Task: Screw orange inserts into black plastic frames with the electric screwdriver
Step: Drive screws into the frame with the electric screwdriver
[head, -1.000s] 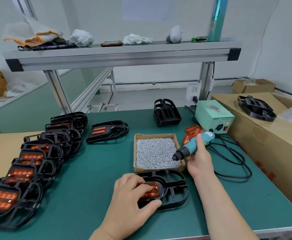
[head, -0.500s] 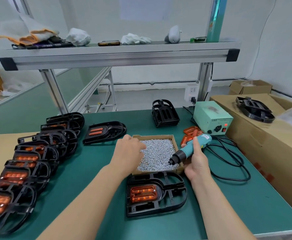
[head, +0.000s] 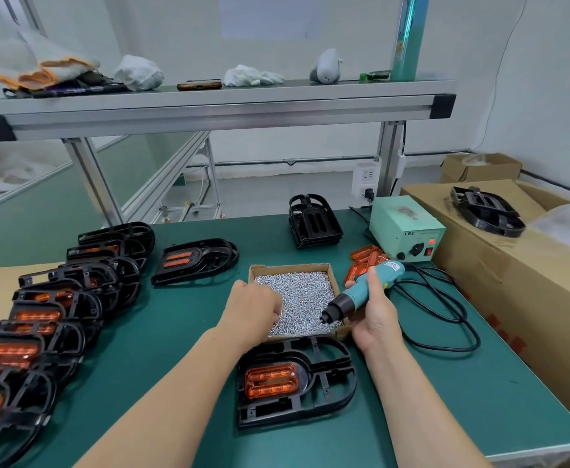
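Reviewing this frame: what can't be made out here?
Head view only.
- Whether the left hand holds a screw: its curled fingers, down in the screw box, hide it.
- Whether a screw sits on the screwdriver tip: too small.
- Nearest frames at left: cut off by the edge.
- Text on the paper: blurred, cut by the top edge.

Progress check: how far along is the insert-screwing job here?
Done, apparently: the row of frames with orange inserts at left. In hand: left hand is in the screw box, right hand grips the electric screwdriver, front frame with its insert waits. Left: loose orange inserts and the stack of empty frames behind.
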`<state>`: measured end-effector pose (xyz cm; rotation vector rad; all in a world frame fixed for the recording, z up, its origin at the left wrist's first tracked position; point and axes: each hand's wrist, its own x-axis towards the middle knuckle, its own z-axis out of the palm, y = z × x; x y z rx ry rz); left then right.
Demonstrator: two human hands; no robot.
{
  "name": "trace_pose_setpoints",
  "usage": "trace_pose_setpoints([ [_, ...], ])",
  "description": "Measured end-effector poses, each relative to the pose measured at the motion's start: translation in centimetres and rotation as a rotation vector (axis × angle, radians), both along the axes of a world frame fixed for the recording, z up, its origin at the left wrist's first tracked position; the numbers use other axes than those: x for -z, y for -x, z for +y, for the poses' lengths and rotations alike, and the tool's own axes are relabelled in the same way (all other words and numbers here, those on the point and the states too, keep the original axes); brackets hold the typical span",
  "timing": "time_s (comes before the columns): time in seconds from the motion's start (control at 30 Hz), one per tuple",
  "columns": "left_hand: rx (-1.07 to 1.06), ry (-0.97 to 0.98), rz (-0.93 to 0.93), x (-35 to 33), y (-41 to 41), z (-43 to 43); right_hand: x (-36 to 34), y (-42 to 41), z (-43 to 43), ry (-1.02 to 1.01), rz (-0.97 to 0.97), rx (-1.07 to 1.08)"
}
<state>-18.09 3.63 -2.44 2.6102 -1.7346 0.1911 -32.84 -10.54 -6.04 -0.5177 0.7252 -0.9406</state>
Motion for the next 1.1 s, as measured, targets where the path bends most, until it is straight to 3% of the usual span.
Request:
trace_pose_setpoints([
  [0.2,-0.023,0.121,0.046,-0.2,0.8,-0.1,0.2,0.0,-0.1,0.012,-0.01,0.002],
  [0.53,-0.106,0.477,0.519,-0.3,2.3,1.1,0.1,0.2,0.0,0.01,-0.024,-0.001],
  [0.83,-0.134,0.718,0.735,-0.2,4.3,4.9,-0.3,0.4,0.2,0.02,-0.039,0.014],
  [1.1,-0.24,0.742,0.75,1.1,4.8,8.9,-1.2,0.6,1.5,0.126,0.036,0.051],
])
